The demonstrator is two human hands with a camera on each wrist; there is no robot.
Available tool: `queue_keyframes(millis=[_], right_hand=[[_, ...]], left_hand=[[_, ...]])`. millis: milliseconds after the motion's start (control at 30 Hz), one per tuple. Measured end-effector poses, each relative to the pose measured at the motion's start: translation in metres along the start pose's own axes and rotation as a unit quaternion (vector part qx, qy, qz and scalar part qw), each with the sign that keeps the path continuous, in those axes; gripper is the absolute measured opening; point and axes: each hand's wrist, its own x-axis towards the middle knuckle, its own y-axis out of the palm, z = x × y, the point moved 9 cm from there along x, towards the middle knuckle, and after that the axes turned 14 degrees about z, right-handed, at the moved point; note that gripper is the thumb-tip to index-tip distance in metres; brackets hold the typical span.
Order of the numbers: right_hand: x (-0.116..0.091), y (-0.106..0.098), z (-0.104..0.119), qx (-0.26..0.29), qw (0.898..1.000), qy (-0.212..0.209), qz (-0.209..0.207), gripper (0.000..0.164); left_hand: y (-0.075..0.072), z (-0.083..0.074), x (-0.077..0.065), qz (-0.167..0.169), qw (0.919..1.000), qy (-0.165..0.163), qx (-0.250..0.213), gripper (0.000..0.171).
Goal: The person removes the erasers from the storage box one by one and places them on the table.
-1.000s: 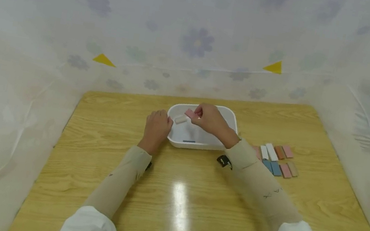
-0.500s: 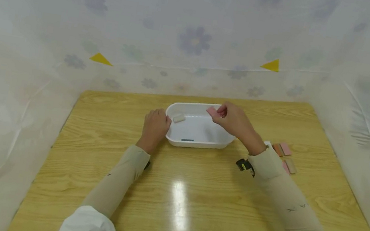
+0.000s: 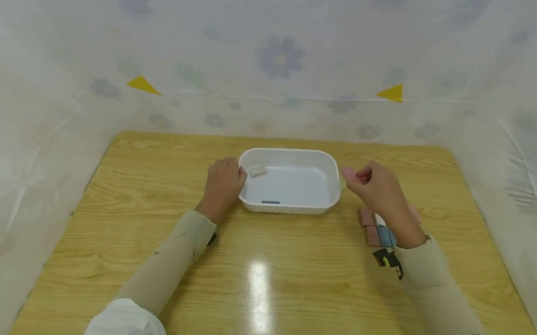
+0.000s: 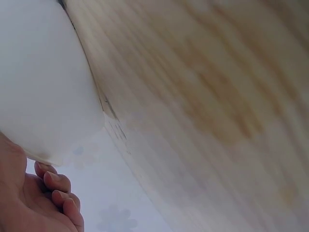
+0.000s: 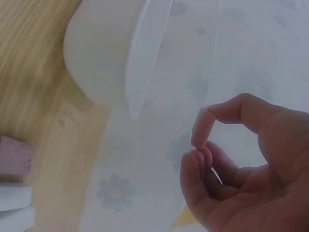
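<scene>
A white plastic basin stands toward the back of the wooden table. My left hand grips its left rim; in the left wrist view the fingers curl at the basin's edge. Between thumb and fingertips, my right hand pinches a small pink block, held up just right of the basin; the right wrist view shows this block edge-on. Inside the basin lie an off-white block at the left and a thin blue piece near the front wall.
Below the right hand, flat blocks lie grouped on the table: reddish-pink ones, blue ones and white ones. The right forearm covers part of this group. A flower-patterned curtain encloses the table's back and sides.
The right hand has moved right with the pink block, from over the basin to beyond its right rim. My left hand stays on the left rim.
</scene>
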Motion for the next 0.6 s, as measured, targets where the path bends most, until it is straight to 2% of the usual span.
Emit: queue_keyframes(millis=[200, 300, 500, 600], right_hand=[[-0.016, -0.004, -0.024, 0.000, 1.000, 0.023, -0.018, 0.053], [-0.023, -0.001, -0.034, -0.008, 0.999, 0.033, -0.014, 0.057], [-0.035, 0.014, -0.054, -0.019, 0.999, 0.049, -0.001, 0.055], [-0.040, 0.021, -0.063, -0.025, 0.999, 0.048, -0.006, 0.048]], left_hand=[[0.002, 0.002, 0.001, 0.004, 1.0000, -0.001, -0.001, 0.027], [0.003, 0.002, 0.001, 0.009, 1.0000, -0.002, -0.001, 0.028], [0.002, 0.000, 0.000, 0.007, 1.0000, 0.001, -0.002, 0.027], [0.001, 0.000, 0.000, 0.006, 1.0000, 0.002, -0.002, 0.026]])
